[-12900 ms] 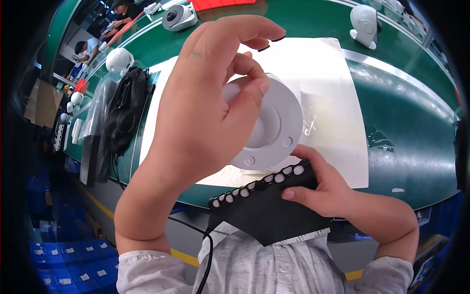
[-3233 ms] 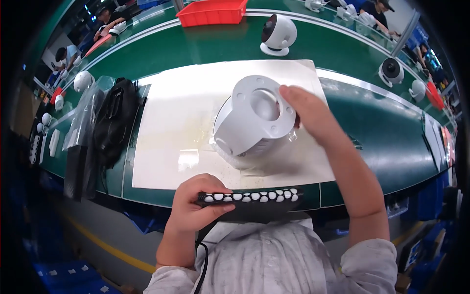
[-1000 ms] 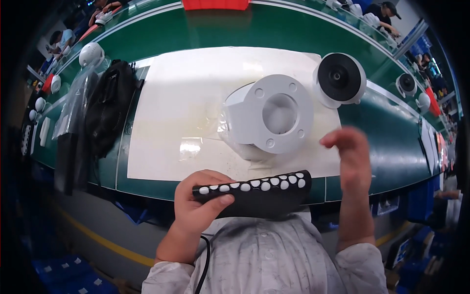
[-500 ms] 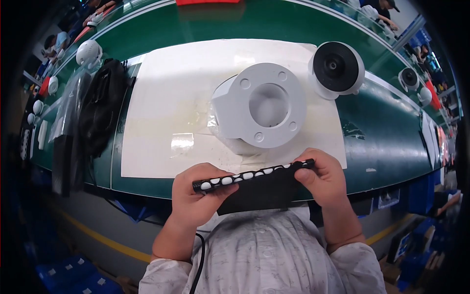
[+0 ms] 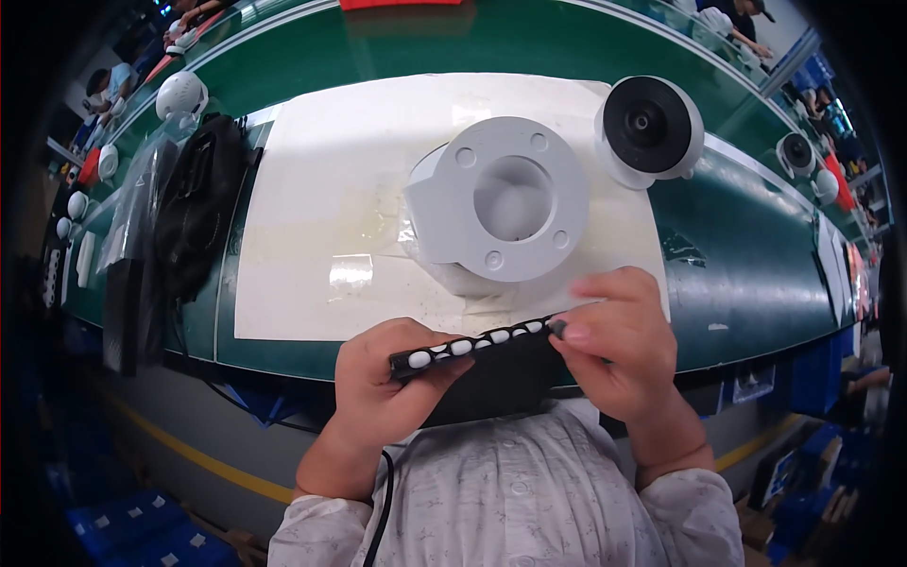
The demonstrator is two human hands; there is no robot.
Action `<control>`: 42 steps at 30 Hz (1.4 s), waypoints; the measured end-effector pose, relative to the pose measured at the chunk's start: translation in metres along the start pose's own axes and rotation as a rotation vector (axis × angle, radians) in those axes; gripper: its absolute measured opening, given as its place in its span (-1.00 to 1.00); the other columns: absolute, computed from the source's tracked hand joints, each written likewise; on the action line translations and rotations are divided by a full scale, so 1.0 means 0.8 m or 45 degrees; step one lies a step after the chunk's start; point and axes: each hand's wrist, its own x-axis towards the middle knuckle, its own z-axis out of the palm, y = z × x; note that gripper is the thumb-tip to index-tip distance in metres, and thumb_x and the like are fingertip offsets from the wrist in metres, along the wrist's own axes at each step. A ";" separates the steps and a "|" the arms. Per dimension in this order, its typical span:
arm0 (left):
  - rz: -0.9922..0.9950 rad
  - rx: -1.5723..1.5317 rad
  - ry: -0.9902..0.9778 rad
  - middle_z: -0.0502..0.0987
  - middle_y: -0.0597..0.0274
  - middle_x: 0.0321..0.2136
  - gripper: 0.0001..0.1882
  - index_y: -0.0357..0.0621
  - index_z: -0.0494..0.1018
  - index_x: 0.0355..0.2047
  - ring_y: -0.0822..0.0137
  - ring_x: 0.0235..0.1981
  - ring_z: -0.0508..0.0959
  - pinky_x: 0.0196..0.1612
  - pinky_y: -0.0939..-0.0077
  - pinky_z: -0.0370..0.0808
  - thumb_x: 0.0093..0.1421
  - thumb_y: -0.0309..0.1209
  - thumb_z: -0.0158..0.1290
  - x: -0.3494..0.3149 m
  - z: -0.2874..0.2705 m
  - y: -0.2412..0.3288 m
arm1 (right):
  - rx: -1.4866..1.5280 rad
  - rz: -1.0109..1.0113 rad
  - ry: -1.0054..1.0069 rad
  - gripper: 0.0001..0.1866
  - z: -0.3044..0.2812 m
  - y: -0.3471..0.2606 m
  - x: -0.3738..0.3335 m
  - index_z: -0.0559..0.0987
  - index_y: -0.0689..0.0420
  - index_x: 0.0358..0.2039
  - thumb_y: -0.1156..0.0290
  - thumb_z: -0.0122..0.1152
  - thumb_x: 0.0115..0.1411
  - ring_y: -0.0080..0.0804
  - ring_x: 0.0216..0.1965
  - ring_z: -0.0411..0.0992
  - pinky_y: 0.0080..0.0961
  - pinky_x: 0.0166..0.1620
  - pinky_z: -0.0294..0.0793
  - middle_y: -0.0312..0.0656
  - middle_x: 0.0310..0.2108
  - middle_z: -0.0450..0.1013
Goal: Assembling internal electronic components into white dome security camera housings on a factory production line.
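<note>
My left hand (image 5: 383, 383) grips the left end of a flat black panel (image 5: 501, 383), thumb in front and fingers behind. White oval pieces (image 5: 460, 347) sit in a row along the panel's upper edge, which slopes up to the right. At its right end my right hand (image 5: 619, 350) pinches a small dark piece (image 5: 558, 328) between thumb and fingers; whether it is loose or part of the panel I cannot tell. Beyond my hands a white ring-faced housing (image 5: 567, 180) with a round hole rests on a white sheet (image 5: 302, 208).
A white camera-like device (image 5: 652, 128) with a black front stands at the right back. On the left lie a black bag (image 5: 200, 203) and a dark bar in clear plastic (image 5: 137, 222), with a white dome (image 5: 181, 94) behind. People work at the far benches.
My right hand has shifted off the panel's right corner, with its fingers raised, and now pinches a small dark piece. The panel and my left hand have moved slightly right.
</note>
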 end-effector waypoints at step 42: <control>0.388 0.202 -0.081 0.15 -0.08 0.05 -0.71 -0.14 0.47 -0.41 0.22 -0.30 0.50 -0.42 0.56 0.44 -0.23 -0.58 0.18 0.022 -0.004 -0.052 | 0.209 0.242 -0.174 -0.33 0.011 0.060 0.107 0.02 0.12 0.11 0.73 -0.04 -0.02 -0.60 -0.35 0.32 -0.73 -0.31 0.24 -0.21 -0.30 0.32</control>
